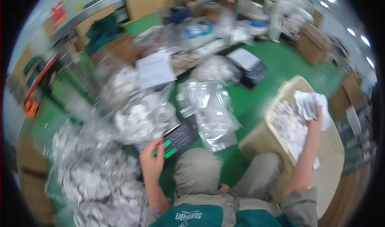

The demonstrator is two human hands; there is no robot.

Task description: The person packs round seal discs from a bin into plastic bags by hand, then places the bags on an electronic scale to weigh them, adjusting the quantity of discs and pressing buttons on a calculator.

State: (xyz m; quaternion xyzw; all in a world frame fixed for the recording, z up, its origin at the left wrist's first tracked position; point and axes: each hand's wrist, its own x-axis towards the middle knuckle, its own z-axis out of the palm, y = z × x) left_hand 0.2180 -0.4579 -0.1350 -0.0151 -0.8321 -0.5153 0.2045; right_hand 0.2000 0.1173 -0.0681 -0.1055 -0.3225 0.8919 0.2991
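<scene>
My right hand [316,121] is closed on a bunch of thin white flat pieces [306,104], held over the inside of a cream plastic bin [269,121]. Loose white pieces [289,133] lie heaped in that bin. On my other side, my left hand [153,157] has its fingers drawn together beside a black counting scale [182,141] with green displays. A clear bag of white pieces [138,117] rests by the scale, close to those fingertips. Whether they pinch its edge is too blurred to make out.
Large clear bags of white pieces [94,183] pile up at the left. A flat clear plastic bag [212,115] lies in front of me, with a second scale [250,66] beyond. A paper sheet [155,70] tops the bags. Cardboard boxes [313,42] stand on the green floor.
</scene>
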